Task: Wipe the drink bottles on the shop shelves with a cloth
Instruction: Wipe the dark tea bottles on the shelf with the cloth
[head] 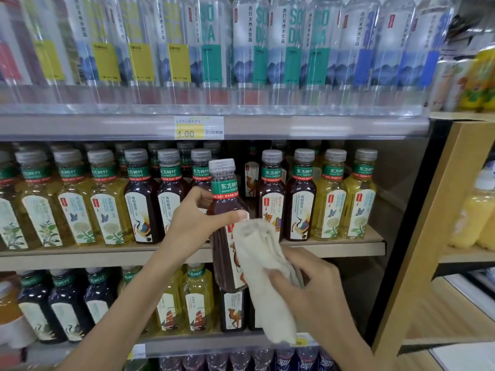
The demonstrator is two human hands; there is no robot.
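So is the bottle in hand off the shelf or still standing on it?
Off the shelf. The left hand holds the dark bottle in front of the rows, its base hanging below the shelf edge.

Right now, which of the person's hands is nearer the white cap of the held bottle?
Left. The left hand grips just below the cap; the right hand is near the base.

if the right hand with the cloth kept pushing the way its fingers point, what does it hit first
Most likely the held dark tea bottle: the right hand points up-left and its cloth already lies against that bottle's label. Depth is hard to judge, but nothing else shows between them.
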